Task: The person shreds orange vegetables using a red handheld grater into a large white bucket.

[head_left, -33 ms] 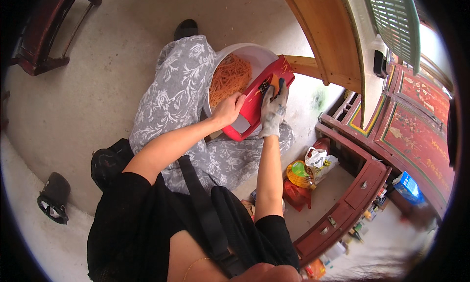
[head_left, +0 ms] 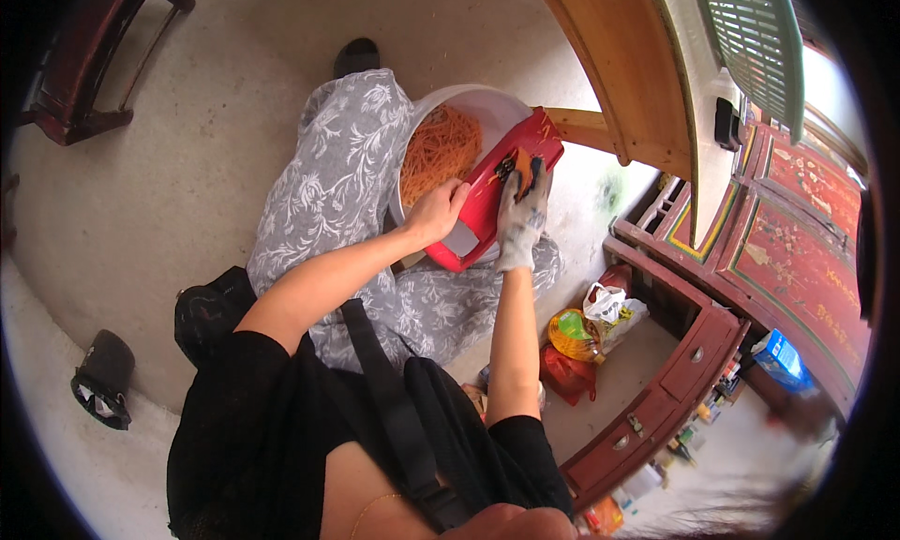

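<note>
A red slicer board (head_left: 480, 212) lies tilted across a white bowl (head_left: 495, 101) that holds shredded orange strands (head_left: 439, 151). The bowl rests on my lap, which is covered in grey flowered cloth (head_left: 319, 193). My left hand (head_left: 439, 214) is bare and grips the slicer's left edge near its lower end. My right hand (head_left: 521, 219) wears a grey-white glove and presses a small orange vegetable piece (head_left: 517, 162) against the upper part of the slicer.
A slanted wooden board (head_left: 619, 71) rises just right of the bowl. A red wooden cabinet with drawers (head_left: 675, 390) stands lower right, with plastic bags (head_left: 586, 334) in front. A black bag (head_left: 211, 310) lies by my left side, and a dark stool (head_left: 84, 62) stands far left.
</note>
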The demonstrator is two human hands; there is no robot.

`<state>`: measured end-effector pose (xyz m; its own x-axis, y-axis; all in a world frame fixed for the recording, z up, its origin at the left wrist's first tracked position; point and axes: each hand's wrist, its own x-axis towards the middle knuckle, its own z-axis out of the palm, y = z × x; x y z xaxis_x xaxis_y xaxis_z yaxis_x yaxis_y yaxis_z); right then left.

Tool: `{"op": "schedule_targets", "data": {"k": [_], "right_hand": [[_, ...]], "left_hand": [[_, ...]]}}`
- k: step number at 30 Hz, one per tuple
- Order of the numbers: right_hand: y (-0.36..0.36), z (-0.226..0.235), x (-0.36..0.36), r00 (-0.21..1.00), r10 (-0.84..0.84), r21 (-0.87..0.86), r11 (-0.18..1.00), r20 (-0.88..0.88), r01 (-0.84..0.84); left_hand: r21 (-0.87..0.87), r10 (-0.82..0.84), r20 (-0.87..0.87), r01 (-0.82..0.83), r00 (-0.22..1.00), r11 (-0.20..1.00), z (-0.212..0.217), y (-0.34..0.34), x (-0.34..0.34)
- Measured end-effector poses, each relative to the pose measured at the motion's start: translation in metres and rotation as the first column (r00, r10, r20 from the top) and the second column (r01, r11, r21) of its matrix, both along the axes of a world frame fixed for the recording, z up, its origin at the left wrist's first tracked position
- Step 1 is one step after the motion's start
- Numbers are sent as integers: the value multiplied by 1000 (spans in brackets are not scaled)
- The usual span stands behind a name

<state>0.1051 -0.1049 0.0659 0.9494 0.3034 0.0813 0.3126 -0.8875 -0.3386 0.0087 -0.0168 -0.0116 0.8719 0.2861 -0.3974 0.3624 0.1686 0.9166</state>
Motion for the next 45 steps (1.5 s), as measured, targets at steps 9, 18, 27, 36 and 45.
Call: {"op": "schedule_targets", "data": {"k": [9,18,27,36,45], "right_hand": [[-7,4,-69,963,-192,-69,981,-190,182],[3,7,-52,989,-129,-126,985,-72,119],[4,2,-2,995,-16,-121,992,101,29],[21,5,5,992,-117,-191,976,-41,107],[31,9,-11,981,-193,-17,981,-27,192]], "left_hand": [[-9,3,-24,-3,1000,1000,1,0,-3],[34,31,2,-31,1000,999,-2,3,-1],[33,-14,-3,14,1000,999,4,4,-2],[12,15,4,-15,1000,1000,8,6,3],[9,-1,-33,1,999,1000,4,4,-1]]}}
